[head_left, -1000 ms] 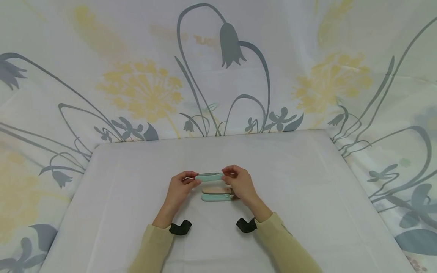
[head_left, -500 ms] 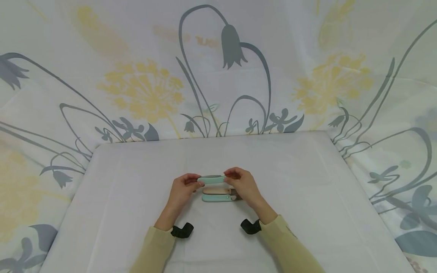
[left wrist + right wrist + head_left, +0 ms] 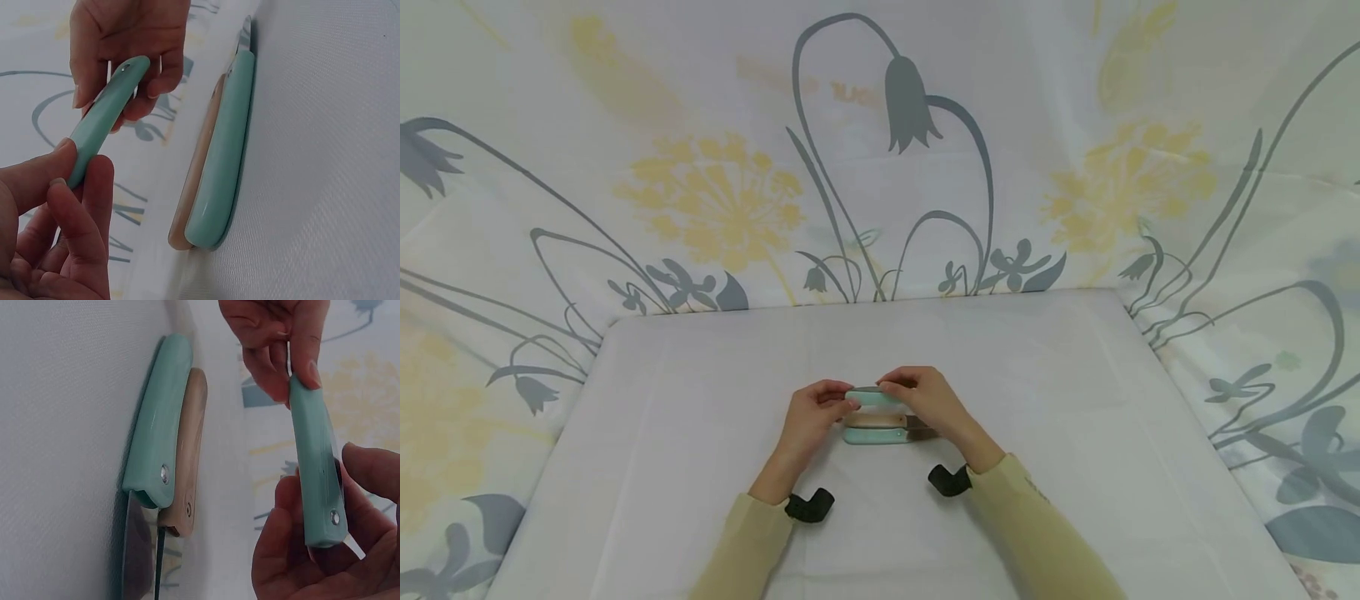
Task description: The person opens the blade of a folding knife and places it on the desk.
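A mint-green folded pocket knife point(image 3: 868, 397) is held just above the table between both hands. My left hand point(image 3: 820, 408) pinches its left end with thumb and fingers point(image 3: 75, 181). My right hand point(image 3: 910, 390) grips the right end, near the rivet point(image 3: 335, 517), with fingers curled over the top. Under the held knife point(image 3: 103, 122) two more knives lie side by side on the white table point(image 3: 700, 400): a beige one point(image 3: 874, 420) and a mint-green one point(image 3: 876, 436). Their blades point(image 3: 140, 556) stick out partly on the right.
A flowered cloth point(image 3: 715, 192) hangs behind the table and drapes down both sides. Black straps point(image 3: 808, 506) sit at both wrists, below the beige sleeves point(image 3: 1037, 533).
Both hands have drawn closer together. The right hand's fingers have slid left over the top of the held knife, which has shifted slightly right and lower.
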Action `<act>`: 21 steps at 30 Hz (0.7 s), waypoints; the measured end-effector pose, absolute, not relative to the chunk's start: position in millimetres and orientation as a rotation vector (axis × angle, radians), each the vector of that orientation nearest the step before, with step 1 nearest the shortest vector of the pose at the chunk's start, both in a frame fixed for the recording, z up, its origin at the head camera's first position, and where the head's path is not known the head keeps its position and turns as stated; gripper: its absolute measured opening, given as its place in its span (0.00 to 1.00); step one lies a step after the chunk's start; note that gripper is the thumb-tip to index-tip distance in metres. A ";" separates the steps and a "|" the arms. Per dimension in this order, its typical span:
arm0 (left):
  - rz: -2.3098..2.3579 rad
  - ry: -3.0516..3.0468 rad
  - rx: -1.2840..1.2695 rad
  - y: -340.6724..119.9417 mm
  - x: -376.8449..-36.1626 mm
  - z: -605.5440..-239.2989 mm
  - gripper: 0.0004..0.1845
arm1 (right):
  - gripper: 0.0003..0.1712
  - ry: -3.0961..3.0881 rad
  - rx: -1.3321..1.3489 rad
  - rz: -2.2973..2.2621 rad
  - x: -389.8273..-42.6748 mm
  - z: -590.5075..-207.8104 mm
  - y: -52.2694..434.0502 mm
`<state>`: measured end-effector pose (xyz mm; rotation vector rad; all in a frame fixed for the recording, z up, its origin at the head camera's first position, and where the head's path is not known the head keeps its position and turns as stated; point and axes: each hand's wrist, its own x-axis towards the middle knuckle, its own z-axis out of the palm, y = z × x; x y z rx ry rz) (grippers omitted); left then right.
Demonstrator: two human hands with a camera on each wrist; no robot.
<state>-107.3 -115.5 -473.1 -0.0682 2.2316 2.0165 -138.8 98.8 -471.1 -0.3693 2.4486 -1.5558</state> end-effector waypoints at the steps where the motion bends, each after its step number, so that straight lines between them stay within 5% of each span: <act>1: 2.029 2.227 -0.056 -114.9 -108.4 -475.7 0.13 | 0.12 2.436 -0.372 -1.554 -139.7 -470.7 98.0; 21: 2.040 2.210 -0.061 -103.4 -117.1 -487.6 0.13 | 0.06 2.461 -0.254 -1.635 -140.6 -476.0 87.8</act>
